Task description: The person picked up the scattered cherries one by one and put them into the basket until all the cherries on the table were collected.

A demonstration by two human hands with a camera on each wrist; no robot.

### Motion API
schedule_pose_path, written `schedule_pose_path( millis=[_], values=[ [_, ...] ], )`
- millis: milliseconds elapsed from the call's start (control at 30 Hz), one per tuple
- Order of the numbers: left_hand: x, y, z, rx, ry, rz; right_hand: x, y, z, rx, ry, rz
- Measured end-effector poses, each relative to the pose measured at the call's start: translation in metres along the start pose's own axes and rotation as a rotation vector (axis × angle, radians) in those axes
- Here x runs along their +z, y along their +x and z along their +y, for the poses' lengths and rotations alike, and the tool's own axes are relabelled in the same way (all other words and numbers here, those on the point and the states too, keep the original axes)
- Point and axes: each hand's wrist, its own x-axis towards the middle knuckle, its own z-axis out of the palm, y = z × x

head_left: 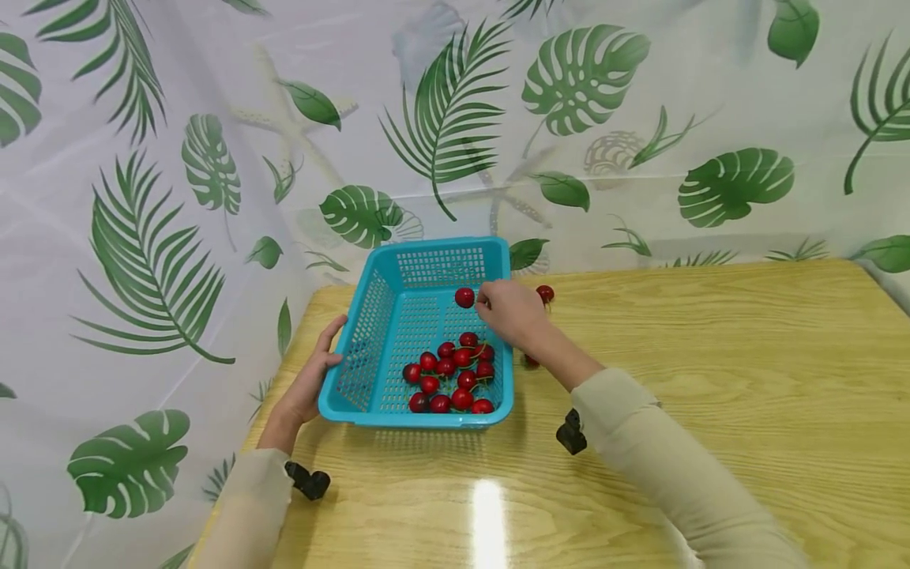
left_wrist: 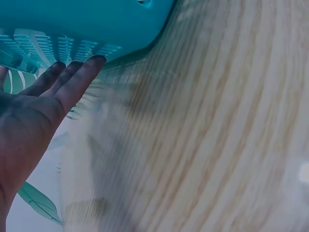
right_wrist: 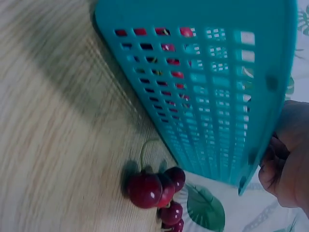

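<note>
A blue plastic basket [head_left: 387, 420] with perforated walls stands on the table, and several red cherries [head_left: 445, 367] lie in its near right part. My right hand [head_left: 513, 313] reaches over the basket's right rim with curled fingers. At its fingertips hangs a single cherry [head_left: 464, 297], apparently held by the stem, which is too small to make out. My left hand [head_left: 310, 383] rests against the basket's left side. In the left wrist view, straight fingers [left_wrist: 79, 82] touch the perforated wall.
Several loose cherries [right_wrist: 145, 190] lie on the wooden table [head_left: 682, 356] just right of the basket, partly hidden by my right arm in the head view. A leaf-patterned sheet [head_left: 626, 205] hangs behind the table and along its left side.
</note>
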Motion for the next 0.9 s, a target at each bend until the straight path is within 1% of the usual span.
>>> schedule_pose_path(
  millis=[200,300,400,567,733,900],
  values=[
    [0.003,-0.001,-0.002,0.012,0.036,0.028,0.014,0.004,-0.019,-0.072,-0.118,-0.076],
    [0.004,-0.001,-0.001,0.028,0.045,0.035,0.021,0.005,-0.025,-0.073,-0.160,-0.104],
    [0.005,0.000,-0.001,0.066,0.058,0.031,0.027,0.005,-0.028,-0.071,-0.209,-0.125],
    [0.007,-0.001,0.000,0.142,0.085,0.032,0.033,0.004,-0.028,-0.097,-0.286,-0.149],
    [0.007,-0.001,0.001,0.181,0.098,0.059,0.036,0.004,-0.028,-0.114,-0.334,-0.183],
    [0.009,-0.002,0.003,0.231,0.108,0.102,0.035,0.005,-0.029,-0.117,-0.365,-0.216]
  ],
)
